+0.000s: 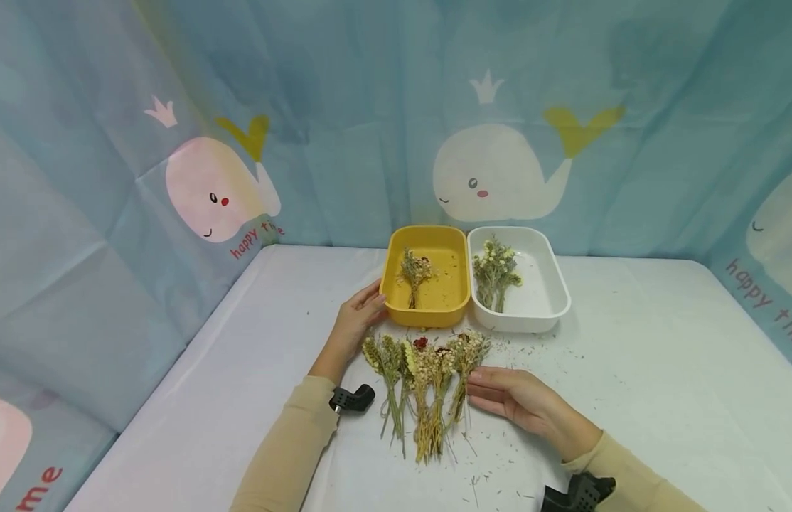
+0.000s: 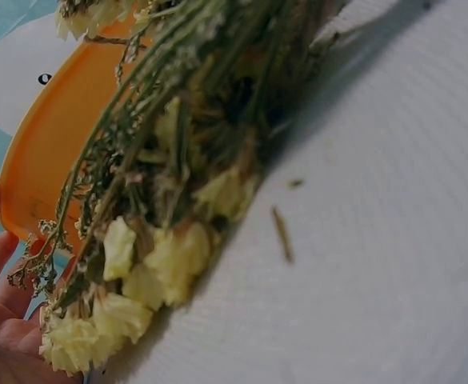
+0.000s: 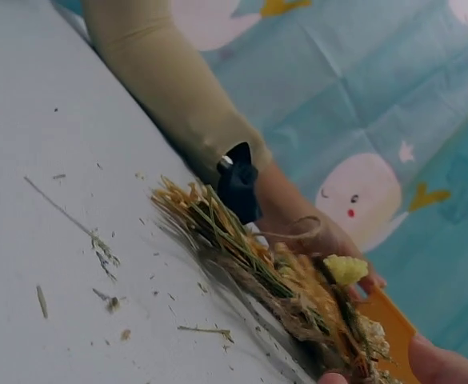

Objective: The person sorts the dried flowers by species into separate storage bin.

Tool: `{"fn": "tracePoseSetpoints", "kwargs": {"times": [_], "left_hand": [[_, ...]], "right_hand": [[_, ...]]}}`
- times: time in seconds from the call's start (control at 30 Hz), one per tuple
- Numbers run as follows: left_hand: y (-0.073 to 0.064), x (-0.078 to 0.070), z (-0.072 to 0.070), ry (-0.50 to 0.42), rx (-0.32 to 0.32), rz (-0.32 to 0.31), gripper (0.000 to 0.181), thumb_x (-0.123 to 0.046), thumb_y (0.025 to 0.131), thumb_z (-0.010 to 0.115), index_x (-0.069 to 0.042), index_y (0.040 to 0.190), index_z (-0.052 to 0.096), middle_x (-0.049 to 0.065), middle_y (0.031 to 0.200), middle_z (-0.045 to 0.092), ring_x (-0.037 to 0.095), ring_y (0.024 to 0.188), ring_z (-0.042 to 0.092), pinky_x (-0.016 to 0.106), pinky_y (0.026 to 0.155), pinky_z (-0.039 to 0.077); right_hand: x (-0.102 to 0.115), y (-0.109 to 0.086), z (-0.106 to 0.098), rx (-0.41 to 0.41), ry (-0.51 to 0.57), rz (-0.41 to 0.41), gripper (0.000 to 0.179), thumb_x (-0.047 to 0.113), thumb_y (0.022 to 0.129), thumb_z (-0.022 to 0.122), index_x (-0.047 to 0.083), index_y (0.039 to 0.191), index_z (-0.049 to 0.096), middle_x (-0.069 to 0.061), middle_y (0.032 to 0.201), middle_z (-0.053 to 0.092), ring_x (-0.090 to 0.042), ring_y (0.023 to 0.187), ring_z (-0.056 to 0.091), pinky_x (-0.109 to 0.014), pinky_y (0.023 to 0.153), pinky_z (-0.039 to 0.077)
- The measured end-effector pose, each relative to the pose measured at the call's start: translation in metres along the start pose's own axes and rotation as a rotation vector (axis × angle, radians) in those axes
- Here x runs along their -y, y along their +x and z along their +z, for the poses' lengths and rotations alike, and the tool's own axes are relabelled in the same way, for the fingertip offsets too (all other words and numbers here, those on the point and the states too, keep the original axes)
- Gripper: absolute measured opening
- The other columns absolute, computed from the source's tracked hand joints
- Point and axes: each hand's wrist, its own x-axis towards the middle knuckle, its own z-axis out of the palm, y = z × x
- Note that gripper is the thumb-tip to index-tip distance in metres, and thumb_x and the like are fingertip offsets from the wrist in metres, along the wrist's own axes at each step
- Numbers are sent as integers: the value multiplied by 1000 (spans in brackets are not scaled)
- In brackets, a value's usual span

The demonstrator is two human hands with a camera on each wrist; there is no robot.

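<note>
My left hand (image 1: 356,321) lies along the left wall of a yellow tray (image 1: 401,314), fingers extended against its front left corner. In the left wrist view, those fingers (image 2: 2,264) are beside the orange-yellow wall, behind a bunch with pale yellow flowers (image 2: 126,308). Several bunches of dried flowers (image 1: 428,384) lie side by side on the table in front of the trays, stems toward me. My right hand (image 1: 520,398) is at the rightmost bunch (image 1: 463,363), fingertips right at its stems. Twine is wrapped round stems in the right wrist view.
One small dried bunch (image 1: 414,276) lies in the yellow tray. The white tray (image 1: 543,321) stands against its right side and holds a bunch with yellow flowers (image 1: 496,274). Stem bits litter the white tabletop (image 1: 639,398). A whale-print curtain (image 1: 357,142) encloses the table.
</note>
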Motion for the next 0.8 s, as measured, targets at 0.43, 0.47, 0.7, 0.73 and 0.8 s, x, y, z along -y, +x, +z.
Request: {"fn": "tracePoseSetpoints", "kwargs": {"times": [0.43, 0.47, 0.7, 0.73, 0.8], "left_hand": [[6, -3, 6, 1, -18, -8, 50, -19, 100, 61, -17, 148, 48, 7, 151, 51, 24, 134, 55, 26, 101, 55], [7, -4, 6, 1, -13, -1, 50, -19, 101, 61, -17, 149, 48, 8, 152, 50, 25, 135, 54, 26, 101, 55], [6, -1, 3, 7, 2, 8, 52, -20, 100, 61, -16, 150, 46, 7, 153, 48, 25, 136, 52, 27, 103, 54], [4, 0, 2, 14, 0, 5, 52, -20, 100, 61, -16, 150, 46, 7, 153, 48, 24, 137, 52, 28, 103, 54], [2, 1, -1, 18, -3, -1, 52, -20, 100, 61, -17, 150, 46, 6, 154, 48, 24, 137, 52, 29, 104, 54]], "right_hand": [[1, -3, 6, -134, -12, -8, 70, 9, 98, 61, -17, 150, 21, -11, 127, 60, -9, 98, 67, -33, 96, 60], [1, -2, 7, -144, -16, -14, 71, 9, 98, 61, -17, 150, 20, -16, 133, 57, -9, 99, 67, -33, 96, 60], [-1, -2, 10, -166, -56, -31, 68, 3, 97, 59, -20, 148, 20, -33, 151, 36, -8, 98, 68, -26, 91, 60], [-2, -3, 11, -162, -53, -28, 69, 3, 97, 59, -20, 148, 20, -33, 146, 43, -7, 97, 68, -26, 90, 61], [-3, -5, 13, -153, -39, -24, 70, 4, 96, 61, -20, 148, 21, -26, 133, 56, -7, 95, 68, -24, 89, 61]]}}
